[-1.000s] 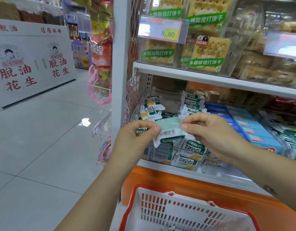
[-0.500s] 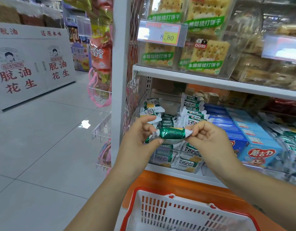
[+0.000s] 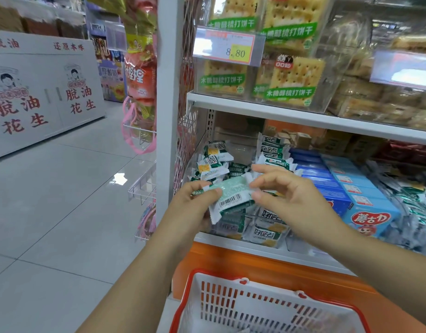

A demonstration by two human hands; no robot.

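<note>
The snack packet [image 3: 231, 192], edge-on moments earlier, now shows its barcode face. Left hand [image 3: 195, 205] and right hand [image 3: 288, 195] each pinch an end; inspection likely continues

Shelf [image 3: 243, 246] with snack packets [image 3: 264, 233], blue boxes [image 3: 365, 205]

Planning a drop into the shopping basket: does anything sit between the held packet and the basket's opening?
Nothing visible does. The left hand and right hand pinch the packet in front of the shelf, above the open-topped basket.
</note>
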